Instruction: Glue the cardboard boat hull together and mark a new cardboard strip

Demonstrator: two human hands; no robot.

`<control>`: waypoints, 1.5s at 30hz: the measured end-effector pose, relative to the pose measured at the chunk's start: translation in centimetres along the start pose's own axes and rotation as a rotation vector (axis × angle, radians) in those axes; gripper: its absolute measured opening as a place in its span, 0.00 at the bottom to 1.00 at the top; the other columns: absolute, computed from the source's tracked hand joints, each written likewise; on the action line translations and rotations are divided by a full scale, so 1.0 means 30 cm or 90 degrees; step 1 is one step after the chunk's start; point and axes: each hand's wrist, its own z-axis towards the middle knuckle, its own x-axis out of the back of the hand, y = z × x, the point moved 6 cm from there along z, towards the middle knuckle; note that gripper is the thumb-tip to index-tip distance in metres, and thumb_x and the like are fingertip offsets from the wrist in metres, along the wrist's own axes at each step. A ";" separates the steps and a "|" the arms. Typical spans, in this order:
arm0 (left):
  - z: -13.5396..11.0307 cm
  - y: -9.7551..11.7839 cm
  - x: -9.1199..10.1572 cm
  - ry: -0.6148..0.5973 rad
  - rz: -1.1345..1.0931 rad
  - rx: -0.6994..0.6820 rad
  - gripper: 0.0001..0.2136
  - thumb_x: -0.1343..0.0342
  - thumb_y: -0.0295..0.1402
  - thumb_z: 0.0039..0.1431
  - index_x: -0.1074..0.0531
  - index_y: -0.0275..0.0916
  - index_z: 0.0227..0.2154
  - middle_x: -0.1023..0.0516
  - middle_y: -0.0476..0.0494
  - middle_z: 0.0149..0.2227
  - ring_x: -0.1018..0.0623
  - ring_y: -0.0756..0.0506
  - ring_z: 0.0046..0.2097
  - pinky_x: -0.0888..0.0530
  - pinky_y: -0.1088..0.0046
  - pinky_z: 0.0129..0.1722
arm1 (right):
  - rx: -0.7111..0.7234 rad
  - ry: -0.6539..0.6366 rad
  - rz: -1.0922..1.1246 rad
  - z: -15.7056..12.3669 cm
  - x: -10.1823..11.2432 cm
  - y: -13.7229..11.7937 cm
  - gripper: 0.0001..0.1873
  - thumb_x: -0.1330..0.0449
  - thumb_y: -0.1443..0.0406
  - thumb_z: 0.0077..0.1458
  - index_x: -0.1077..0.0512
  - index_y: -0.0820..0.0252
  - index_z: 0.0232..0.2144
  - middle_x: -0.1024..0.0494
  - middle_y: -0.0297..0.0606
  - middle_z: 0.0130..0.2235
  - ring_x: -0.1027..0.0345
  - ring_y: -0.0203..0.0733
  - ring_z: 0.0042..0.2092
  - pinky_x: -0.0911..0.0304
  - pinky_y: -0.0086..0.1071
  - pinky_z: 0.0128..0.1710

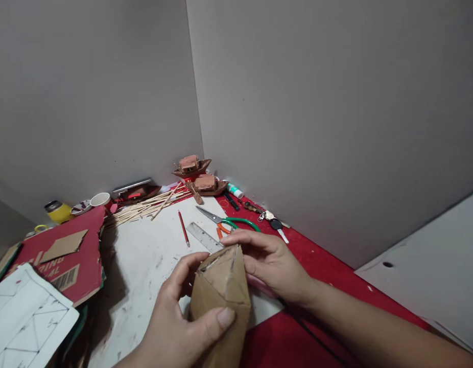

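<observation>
A folded brown cardboard model, with glued seams along its pointed end, is held up close to me over the table. My left hand wraps round its left side, thumb lying on the near face. At the far right edge of the cardboard, my right hand grips with fingers and thumb. Just beyond the hands lie green-handled scissors, a steel ruler and a red pencil. Part of the ruler is hidden behind the hands, and the lower end of the cardboard leaves the frame.
Small model boats stand in the back corner beside thin wooden sticks. On the left are a red cardboard piece and a sheet with drawn lines. A wristwatch lies by the right wall. White board covers part of the red tabletop.
</observation>
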 end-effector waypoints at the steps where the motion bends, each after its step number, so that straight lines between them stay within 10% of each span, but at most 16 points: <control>1: -0.003 0.002 0.009 0.030 0.016 -0.004 0.24 0.37 0.42 0.51 0.33 0.43 0.50 0.24 0.43 0.48 0.25 0.41 0.46 0.30 0.69 0.45 | -0.060 0.005 0.039 -0.004 -0.004 0.025 0.13 0.33 0.60 0.51 0.21 0.52 0.40 0.23 0.36 0.35 0.31 0.35 0.32 0.35 0.26 0.28; 9: -0.002 -0.009 0.026 0.093 -0.162 0.072 0.22 0.32 0.37 0.47 0.27 0.40 0.46 0.20 0.41 0.43 0.22 0.40 0.44 0.27 0.71 0.43 | -0.308 0.034 0.292 -0.024 -0.036 0.096 0.14 0.29 0.60 0.45 0.22 0.61 0.34 0.21 0.35 0.30 0.29 0.33 0.29 0.34 0.26 0.31; 21: -0.022 -0.002 -0.022 0.076 -0.391 0.277 0.16 0.30 0.44 0.41 0.26 0.37 0.23 0.27 0.51 0.21 0.30 0.52 0.24 0.33 0.80 0.27 | -0.338 -0.119 0.385 -0.057 -0.100 0.056 0.16 0.30 0.61 0.45 0.21 0.68 0.34 0.20 0.38 0.28 0.27 0.34 0.30 0.35 0.28 0.38; 45: 0.010 0.050 -0.080 0.012 -0.301 0.240 0.10 0.35 0.37 0.52 0.26 0.35 0.26 0.29 0.50 0.24 0.33 0.53 0.27 0.36 0.79 0.30 | -0.300 -0.091 0.430 -0.070 -0.103 0.013 0.11 0.30 0.62 0.43 0.23 0.66 0.26 0.24 0.32 0.22 0.32 0.30 0.26 0.39 0.24 0.28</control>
